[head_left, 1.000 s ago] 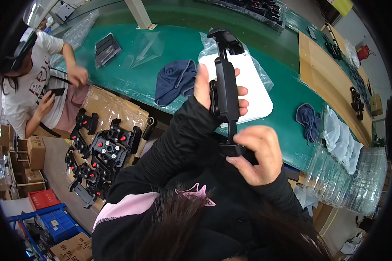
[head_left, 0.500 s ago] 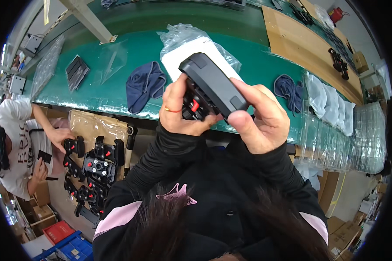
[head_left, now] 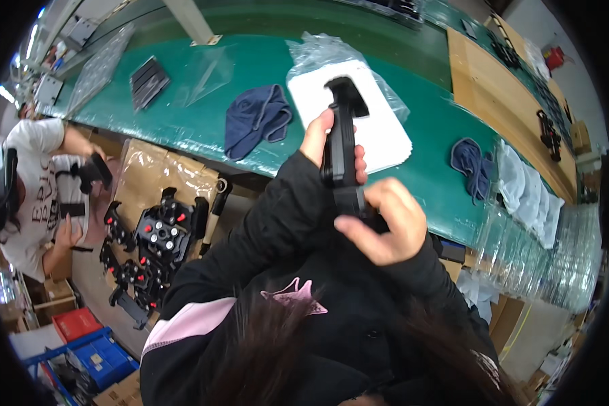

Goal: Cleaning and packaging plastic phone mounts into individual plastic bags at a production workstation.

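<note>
A black plastic bracket-like part (head_left: 343,149), long and narrow with a wider far end, is held tilted above the front edge of the green table. My left hand (head_left: 316,139) wraps its middle, the thumb on the left side and fingertips showing on the right. At the near end, my right hand (head_left: 392,227) has thumb and forefinger on either side of it; their exact contact is partly hidden. Beyond the part, on the table, lies a stack of white sheets (head_left: 379,139), with clear plastic wrap (head_left: 328,51) behind it.
Blue cloths (head_left: 257,122) (head_left: 472,166) lie on the green table (head_left: 426,196). White wrapped packs (head_left: 528,193) and clear plastic trays (head_left: 521,257) stand right. At left, a co-worker (head_left: 40,196) holds a black part beside a carton (head_left: 152,169) bearing several black parts with red knobs.
My hands have turned the black part from a broad slanted view to a narrow one pointing away. The right hand moved to its near end. The co-worker has lifted a black part.
</note>
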The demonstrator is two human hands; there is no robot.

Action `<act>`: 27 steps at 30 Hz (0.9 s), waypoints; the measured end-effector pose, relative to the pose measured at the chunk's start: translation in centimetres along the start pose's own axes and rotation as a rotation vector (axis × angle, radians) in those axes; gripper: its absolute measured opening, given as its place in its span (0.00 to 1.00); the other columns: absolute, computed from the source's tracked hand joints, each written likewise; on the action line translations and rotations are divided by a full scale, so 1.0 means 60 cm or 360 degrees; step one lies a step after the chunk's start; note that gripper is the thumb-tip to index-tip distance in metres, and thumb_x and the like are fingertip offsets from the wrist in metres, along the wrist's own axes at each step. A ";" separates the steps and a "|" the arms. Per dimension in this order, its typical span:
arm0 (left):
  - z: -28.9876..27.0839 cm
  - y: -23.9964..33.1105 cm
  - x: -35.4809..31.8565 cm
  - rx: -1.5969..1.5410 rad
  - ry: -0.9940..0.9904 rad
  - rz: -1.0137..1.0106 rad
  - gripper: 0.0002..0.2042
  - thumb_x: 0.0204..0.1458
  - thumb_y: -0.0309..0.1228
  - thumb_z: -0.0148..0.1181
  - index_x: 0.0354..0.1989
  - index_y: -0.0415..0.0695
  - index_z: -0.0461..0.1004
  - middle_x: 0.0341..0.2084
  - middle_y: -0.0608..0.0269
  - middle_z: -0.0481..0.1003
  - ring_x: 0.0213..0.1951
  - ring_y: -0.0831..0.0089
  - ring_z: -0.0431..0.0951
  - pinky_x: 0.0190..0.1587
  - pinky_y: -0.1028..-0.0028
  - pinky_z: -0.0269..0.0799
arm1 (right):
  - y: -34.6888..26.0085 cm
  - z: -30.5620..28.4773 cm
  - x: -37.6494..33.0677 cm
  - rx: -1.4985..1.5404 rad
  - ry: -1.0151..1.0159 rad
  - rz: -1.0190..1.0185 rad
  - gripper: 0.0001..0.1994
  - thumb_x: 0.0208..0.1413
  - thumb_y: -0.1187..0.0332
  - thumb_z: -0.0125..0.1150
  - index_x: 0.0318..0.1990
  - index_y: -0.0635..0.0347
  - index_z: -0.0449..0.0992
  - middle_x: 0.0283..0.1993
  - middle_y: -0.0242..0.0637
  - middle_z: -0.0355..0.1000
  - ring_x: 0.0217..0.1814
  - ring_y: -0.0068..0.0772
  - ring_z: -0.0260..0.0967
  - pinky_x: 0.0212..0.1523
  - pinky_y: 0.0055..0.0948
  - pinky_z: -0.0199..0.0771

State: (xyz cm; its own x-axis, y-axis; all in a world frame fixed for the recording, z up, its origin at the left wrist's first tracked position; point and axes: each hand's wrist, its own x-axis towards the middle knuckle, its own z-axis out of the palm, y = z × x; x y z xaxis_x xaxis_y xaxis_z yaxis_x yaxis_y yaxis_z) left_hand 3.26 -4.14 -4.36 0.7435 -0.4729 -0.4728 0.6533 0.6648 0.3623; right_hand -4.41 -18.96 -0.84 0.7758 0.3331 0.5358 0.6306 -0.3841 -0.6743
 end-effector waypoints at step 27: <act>0.021 -0.058 -0.020 0.2047 -0.0829 0.1412 0.37 0.46 0.32 0.61 0.62 0.40 0.46 0.48 0.47 0.66 0.48 0.63 0.69 0.50 0.70 0.64 | 0.055 -0.041 -0.095 0.0227 0.0484 0.0662 0.33 0.38 0.72 0.68 0.53 0.71 0.60 0.40 0.44 0.73 0.41 0.34 0.74 0.40 0.26 0.72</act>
State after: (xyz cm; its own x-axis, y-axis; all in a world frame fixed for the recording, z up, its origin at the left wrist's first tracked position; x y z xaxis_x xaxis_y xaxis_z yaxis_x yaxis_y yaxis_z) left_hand 0.28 -6.63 -4.04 0.7186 -0.5379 0.4408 -0.4911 0.0563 0.8693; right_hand -6.73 -24.25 -4.85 0.9435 -0.0952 0.3174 0.2763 -0.3026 -0.9122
